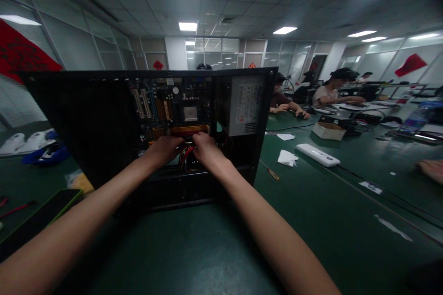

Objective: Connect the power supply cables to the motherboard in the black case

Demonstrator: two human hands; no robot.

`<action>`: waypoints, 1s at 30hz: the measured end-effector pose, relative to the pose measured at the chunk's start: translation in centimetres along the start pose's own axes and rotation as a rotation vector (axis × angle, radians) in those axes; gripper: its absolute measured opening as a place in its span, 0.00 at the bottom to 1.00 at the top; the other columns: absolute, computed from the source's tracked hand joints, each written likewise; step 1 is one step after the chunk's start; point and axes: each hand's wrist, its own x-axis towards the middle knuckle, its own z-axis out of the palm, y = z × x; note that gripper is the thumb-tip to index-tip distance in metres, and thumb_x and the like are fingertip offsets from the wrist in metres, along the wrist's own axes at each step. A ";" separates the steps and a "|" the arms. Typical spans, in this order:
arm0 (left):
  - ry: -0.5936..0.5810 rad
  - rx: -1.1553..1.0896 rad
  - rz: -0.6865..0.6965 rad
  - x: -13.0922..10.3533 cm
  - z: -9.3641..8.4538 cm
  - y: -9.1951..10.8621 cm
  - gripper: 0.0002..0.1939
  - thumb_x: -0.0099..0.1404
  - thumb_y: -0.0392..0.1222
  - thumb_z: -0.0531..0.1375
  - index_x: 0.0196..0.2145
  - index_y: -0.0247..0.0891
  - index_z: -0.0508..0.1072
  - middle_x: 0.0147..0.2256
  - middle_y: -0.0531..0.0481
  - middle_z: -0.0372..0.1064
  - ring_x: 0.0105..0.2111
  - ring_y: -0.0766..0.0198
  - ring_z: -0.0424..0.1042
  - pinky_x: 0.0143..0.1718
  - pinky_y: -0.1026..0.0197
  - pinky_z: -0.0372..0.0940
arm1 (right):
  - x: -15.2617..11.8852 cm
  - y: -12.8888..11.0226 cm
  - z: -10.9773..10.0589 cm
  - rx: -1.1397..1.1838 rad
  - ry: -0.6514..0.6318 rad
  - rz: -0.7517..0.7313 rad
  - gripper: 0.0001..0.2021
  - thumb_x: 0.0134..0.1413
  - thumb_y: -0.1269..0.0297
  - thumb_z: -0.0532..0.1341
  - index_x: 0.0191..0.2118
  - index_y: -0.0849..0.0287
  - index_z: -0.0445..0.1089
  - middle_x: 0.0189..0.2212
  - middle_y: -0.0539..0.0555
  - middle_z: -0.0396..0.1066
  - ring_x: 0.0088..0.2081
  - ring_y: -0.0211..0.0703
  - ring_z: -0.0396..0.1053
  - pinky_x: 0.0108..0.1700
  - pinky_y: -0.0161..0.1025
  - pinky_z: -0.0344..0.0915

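Observation:
An open black computer case (200, 189) stands before me with its inside facing me. In it I see a motherboard (194, 97) with expansion slots (141, 103) and, at upper right, a silver power supply (244, 110). My left hand (166, 148) reaches in at the board's lower edge, fingers closed in a pinch; what they hold is hidden. Close beside it, my right hand (206, 146) is closed at the top of a bundle of coloured power cables (187, 160). Orange and red memory slots (190, 130) lie just above both hands.
On the green table (221, 249), a screwdriver (272, 174), crumpled paper (287, 158), a white power strip (317, 155) and an open carton (328, 130) lie right. A dark green-edged mat or tray (44, 216) lies left. Other people sit at the back right.

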 end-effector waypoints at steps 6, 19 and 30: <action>0.011 -0.050 -0.001 -0.1 0.1 -0.1 0.12 0.71 0.42 0.56 0.45 0.38 0.78 0.43 0.43 0.79 0.43 0.54 0.78 0.42 0.59 0.67 | 0.3 -0.3 0.0 -0.037 -0.018 0.041 0.13 0.61 0.77 0.55 0.49 0.66 0.70 0.50 0.64 0.70 0.49 0.50 0.71 0.49 0.40 0.65; 0.038 -0.024 0.002 -0.1 0.5 -0.3 0.12 0.71 0.44 0.56 0.45 0.38 0.77 0.42 0.42 0.79 0.42 0.52 0.78 0.40 0.58 0.67 | 0.5 -0.5 0.3 -0.084 -0.031 0.036 0.12 0.62 0.77 0.55 0.51 0.68 0.68 0.51 0.64 0.68 0.51 0.50 0.70 0.51 0.41 0.66; 0.008 0.015 -0.017 -0.1 0.4 -0.1 0.15 0.71 0.44 0.52 0.46 0.38 0.77 0.43 0.39 0.78 0.42 0.50 0.78 0.40 0.58 0.66 | 0.3 -1.3 -0.3 -0.220 -0.040 0.017 0.17 0.66 0.79 0.46 0.52 0.69 0.68 0.52 0.67 0.68 0.50 0.51 0.72 0.48 0.42 0.70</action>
